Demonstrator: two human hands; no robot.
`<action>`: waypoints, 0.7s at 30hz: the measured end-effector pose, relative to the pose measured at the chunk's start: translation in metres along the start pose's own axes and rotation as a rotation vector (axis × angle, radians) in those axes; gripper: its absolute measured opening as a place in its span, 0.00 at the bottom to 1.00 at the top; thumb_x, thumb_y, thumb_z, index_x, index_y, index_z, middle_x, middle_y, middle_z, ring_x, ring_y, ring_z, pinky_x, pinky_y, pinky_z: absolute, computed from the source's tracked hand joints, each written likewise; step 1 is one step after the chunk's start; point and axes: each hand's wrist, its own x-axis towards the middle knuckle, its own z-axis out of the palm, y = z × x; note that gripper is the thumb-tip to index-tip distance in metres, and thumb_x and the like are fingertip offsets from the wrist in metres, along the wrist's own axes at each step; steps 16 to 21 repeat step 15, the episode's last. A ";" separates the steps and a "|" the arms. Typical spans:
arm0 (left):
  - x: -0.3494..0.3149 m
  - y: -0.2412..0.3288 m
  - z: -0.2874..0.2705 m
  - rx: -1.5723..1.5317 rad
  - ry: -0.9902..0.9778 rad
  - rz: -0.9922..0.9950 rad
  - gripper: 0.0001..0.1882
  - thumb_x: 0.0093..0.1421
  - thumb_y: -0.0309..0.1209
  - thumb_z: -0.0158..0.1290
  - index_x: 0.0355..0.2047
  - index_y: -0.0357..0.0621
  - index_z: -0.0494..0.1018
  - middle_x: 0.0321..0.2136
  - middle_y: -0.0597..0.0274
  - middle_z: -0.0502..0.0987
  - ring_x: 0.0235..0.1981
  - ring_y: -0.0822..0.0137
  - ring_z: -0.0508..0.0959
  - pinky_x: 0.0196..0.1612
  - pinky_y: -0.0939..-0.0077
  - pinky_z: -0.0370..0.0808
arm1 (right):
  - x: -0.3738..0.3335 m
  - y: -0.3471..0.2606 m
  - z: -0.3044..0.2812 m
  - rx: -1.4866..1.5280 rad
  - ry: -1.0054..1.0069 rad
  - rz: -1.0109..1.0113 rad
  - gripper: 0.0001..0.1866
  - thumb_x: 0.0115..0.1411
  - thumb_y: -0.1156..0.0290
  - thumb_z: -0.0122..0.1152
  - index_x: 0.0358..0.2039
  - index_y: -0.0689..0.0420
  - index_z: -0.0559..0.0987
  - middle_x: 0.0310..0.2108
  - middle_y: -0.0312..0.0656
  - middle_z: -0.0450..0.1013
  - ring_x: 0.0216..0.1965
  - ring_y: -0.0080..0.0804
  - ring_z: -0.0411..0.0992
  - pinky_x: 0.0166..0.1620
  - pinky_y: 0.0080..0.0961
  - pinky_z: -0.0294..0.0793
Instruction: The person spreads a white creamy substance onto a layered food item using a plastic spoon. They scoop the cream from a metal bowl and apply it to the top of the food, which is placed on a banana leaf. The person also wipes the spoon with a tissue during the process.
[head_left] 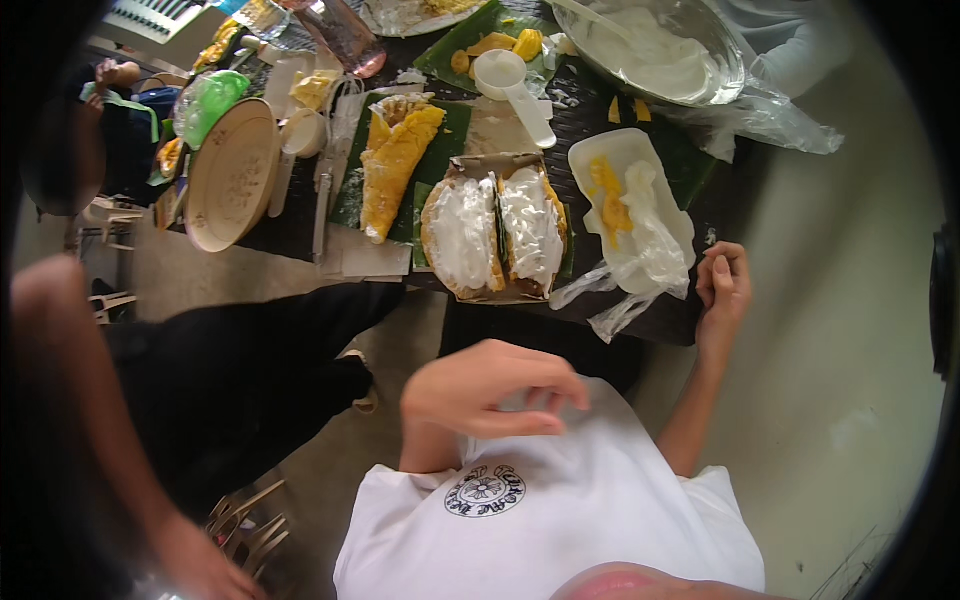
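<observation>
My left hand (pixel 495 390) hovers in front of my white shirt, its thumb and curved fingers apart with nothing between them. Beside the table's right edge, my right hand (pixel 724 293) rests with its fingers curled in; what they hold, if anything, is hidden. Nearest to it lies a white plastic tray (pixel 585 160) with yellow fruit pieces and a crumpled clear plastic bag (pixel 648 245). Straight ahead, a cardboard box (pixel 500 161) holds two pastry halves (pixel 465 235) topped with white cream. Left of that, a rolled yellow crepe (pixel 390 160) lies on a banana leaf (pixel 452 135).
A metal bowl of white cream (pixel 655 55) stands at the far right. A white measuring scoop (pixel 525 105) lies behind the box. An oval tan tray (pixel 233 175) and a green bowl (pixel 212 105) are at the left. Another person's arm (pixel 100 420) reaches down at the left.
</observation>
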 end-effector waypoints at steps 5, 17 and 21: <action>-0.066 -0.030 -0.042 -0.181 0.269 0.238 0.16 0.54 0.37 0.64 0.35 0.36 0.78 0.26 0.62 0.78 0.24 0.73 0.77 0.20 0.85 0.64 | 0.003 0.006 0.002 -0.018 0.016 -0.043 0.13 0.65 0.59 0.52 0.37 0.56 0.72 0.21 0.28 0.60 0.20 0.11 0.53 0.22 0.12 0.45; -0.108 -0.058 -0.046 -0.086 0.904 -0.179 0.16 0.60 0.40 0.60 0.36 0.37 0.75 0.25 0.58 0.77 0.22 0.72 0.74 0.25 0.86 0.67 | 0.004 0.004 0.018 -0.085 0.067 -0.074 0.15 0.62 0.58 0.53 0.39 0.57 0.72 0.22 0.29 0.63 0.20 0.10 0.55 0.21 0.10 0.47; -0.108 -0.058 -0.046 -0.086 0.904 -0.179 0.16 0.60 0.40 0.60 0.36 0.37 0.75 0.25 0.58 0.77 0.22 0.72 0.74 0.25 0.86 0.67 | 0.004 0.004 0.018 -0.085 0.067 -0.074 0.15 0.62 0.58 0.53 0.39 0.57 0.72 0.22 0.29 0.63 0.20 0.10 0.55 0.21 0.10 0.47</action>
